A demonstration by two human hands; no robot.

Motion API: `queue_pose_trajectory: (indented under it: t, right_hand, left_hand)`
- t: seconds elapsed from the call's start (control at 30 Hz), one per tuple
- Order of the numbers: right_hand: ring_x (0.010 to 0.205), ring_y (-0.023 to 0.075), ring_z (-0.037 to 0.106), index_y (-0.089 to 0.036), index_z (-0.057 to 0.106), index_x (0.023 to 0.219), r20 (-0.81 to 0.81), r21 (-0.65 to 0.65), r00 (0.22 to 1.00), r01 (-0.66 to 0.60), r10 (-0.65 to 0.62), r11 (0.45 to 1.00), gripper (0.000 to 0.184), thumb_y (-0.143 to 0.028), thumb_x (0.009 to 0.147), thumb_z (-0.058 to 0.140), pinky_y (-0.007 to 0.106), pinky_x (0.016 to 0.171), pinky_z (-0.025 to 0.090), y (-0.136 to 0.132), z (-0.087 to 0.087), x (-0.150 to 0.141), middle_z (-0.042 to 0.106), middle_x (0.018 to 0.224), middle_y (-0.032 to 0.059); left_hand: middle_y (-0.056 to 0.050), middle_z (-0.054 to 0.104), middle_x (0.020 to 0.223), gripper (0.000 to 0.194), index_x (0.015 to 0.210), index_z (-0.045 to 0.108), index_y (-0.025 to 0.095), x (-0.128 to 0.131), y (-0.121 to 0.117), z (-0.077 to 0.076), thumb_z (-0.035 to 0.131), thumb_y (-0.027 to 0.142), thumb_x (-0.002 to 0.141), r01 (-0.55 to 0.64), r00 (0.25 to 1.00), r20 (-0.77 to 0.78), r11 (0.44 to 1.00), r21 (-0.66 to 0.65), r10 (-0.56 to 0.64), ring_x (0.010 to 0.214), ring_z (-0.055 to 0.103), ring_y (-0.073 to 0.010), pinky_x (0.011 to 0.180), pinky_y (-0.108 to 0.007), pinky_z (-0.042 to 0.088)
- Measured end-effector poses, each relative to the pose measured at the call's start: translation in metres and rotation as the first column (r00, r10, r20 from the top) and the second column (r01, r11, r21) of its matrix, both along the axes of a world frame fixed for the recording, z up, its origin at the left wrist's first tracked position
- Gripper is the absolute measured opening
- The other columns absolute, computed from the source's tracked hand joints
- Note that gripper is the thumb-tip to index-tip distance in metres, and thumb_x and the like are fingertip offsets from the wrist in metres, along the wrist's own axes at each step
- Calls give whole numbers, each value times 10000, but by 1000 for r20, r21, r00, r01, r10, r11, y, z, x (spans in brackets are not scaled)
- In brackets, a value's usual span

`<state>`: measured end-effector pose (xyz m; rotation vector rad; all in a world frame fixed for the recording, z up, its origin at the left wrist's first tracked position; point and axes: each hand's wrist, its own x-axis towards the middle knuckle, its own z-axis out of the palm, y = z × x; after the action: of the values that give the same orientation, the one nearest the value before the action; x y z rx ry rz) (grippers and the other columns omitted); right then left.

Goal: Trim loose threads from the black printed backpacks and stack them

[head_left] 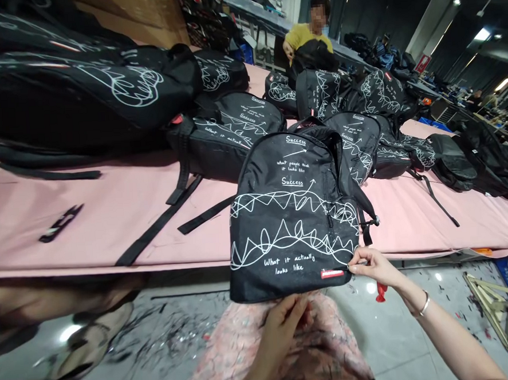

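Two bare hands on one black fabric backpack with white scribble print point(292, 210) — upright at the pink padded table's point(109, 216) edge, left hand point(283, 320) gripping its bottom hem, right hand point(373, 266) pinching the lower right corner.

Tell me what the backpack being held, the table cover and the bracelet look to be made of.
Backpack: likely matte black woven synthetic fabric, its white lettering printed flat. Table cover: probably soft pink cloth or padding, dull and slightly wrinkled. Bracelet: seemingly metal, thin with a bright shine.
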<state>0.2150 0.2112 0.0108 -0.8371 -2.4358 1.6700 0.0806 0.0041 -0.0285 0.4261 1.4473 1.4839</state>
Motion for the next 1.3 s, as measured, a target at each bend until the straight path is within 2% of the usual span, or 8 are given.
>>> queue_pose_trajectory:
  t: [0.23,0.4,0.7,0.87,1.07,1.2,1.3]
  right_hand:
    - [666,119,522,-162,605,744,27,13,999,19,-19,1000,235,-391,726,655,239,613,398,0,1,6,586,729,-2]
    - [667,123,518,-170,595,729,23,41,1000,-10,9,999,233,-396,724,650,236,600,391,-4,5,-3,577,722,-5]
    - [644,112,506,-164,585,709,9,25,1000,-3,3,1000,218,-372,733,645,231,596,391,-15,-1,-14,584,708,-7]
    - [644,109,500,-163,592,724,29,30,1000,-7,6,1000,204,-360,746,637,226,589,387,-11,3,-9,574,695,-11]
    - [620,103,498,-162,586,726,41,-19,999,-33,34,999,215,-369,732,644,228,581,390,-11,9,-12,569,691,-14]
    - [614,108,487,-174,577,701,30,14,999,-15,15,1000,216,-380,728,639,227,555,376,-20,7,-21,554,679,-17]
    - [561,96,455,-176,564,687,10,-18,1000,25,-25,1000,227,-386,721,641,219,517,348,-25,4,-23,530,636,-28]
  left_hand:
    - [1,576,533,421,620,599,163,-3,-3,-7,560,578,682,-30,999,43,999,-16,31,552,501,-144,542,-240,383]
    - [6,576,538,411,645,604,160,-4,-4,-9,572,569,675,-75,994,81,997,-36,78,557,498,-142,535,-235,381]
    - [21,559,526,352,636,599,158,-5,-2,-14,564,498,719,-61,994,89,998,-21,63,537,466,-119,528,-221,359]
    - [18,563,529,346,641,600,154,-6,-3,-14,563,489,718,-45,993,106,999,-6,45,536,468,-118,529,-222,357]
    - [15,556,530,343,628,589,155,-8,-4,-13,544,477,738,-37,996,81,999,1,36,545,473,-124,539,-228,360]
    - [12,558,537,357,634,590,157,-10,-3,-12,532,493,741,-30,998,62,1000,-9,31,547,479,-127,537,-228,367]
    - [7,562,548,380,649,594,159,-10,-6,-13,505,513,755,-26,1000,15,1000,-10,26,557,495,-134,539,-229,384]
